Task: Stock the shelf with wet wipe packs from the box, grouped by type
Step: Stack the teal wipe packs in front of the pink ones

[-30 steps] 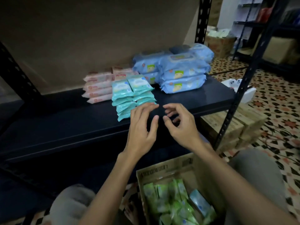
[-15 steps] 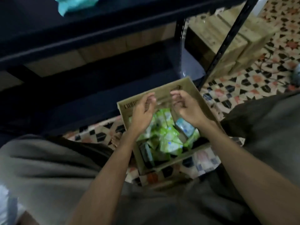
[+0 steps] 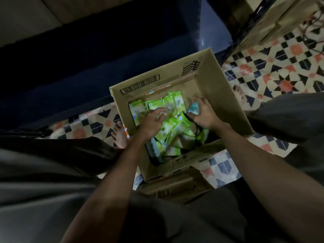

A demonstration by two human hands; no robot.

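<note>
Patterned floor tiles (image 3: 273, 71) in cream, black and orange, dim light, dark lower shelf (image 3: 70, 71) of a metal rack across the top left. Open cardboard box (image 3: 217, 88) on the floor between two bare feet, barcode printed on its far flap. Inside, a loose heap of green wet wipe packs (image 3: 172, 128), some flat, some tilted on edge, filling the bottom of the box. Both hands down in the box. Left hand (image 3: 151, 122) over the left part of the heap, fingers bent and reaching onto the green packs; motion blur at the fingertips, so cannot tell whether this grip pinches a pack or merely touches. Right hand (image 3: 204, 114) near the right wall of the box, grip curled round a teal wet wipe pack (image 3: 194, 109), thumb and fingers wrapped over it, one pointed corner of the pack sticking out to the left. Another bluish pack (image 3: 154, 151) standing on edge at the near left side of the box. Grey trouser legs at both sides of the view.
</note>
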